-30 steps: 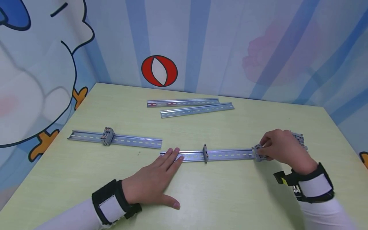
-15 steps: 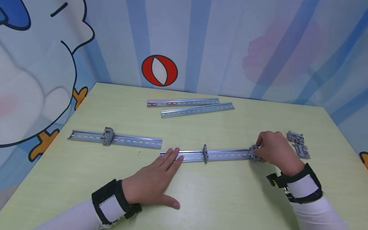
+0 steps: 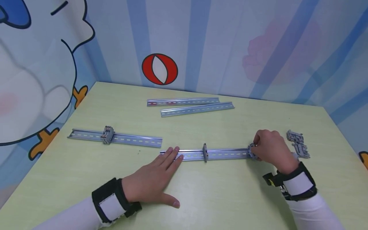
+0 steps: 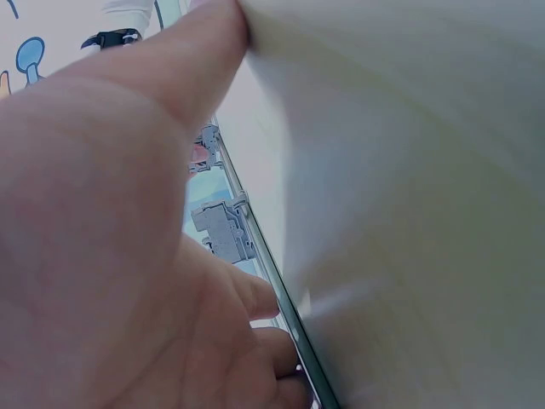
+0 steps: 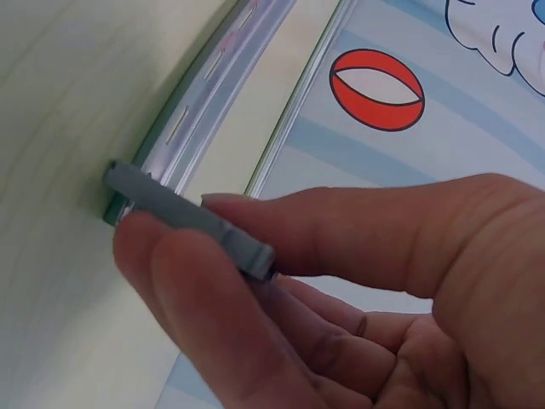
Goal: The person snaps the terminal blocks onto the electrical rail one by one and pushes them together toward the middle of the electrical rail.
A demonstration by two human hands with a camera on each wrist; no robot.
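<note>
right grip (image 3: pixel 273 149) tight on gray block (image 5: pixel 174 206), between its fingertips (image 5: pixel 192 266), at rail (image 3: pixel 230 154) end

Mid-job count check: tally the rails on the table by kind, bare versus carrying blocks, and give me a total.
Bare rails: 2 (rearmost rail, slanted rail)
Rails with at least one block: 2 (left rail, near rail under the left hand)
Total: 4 rails
</note>
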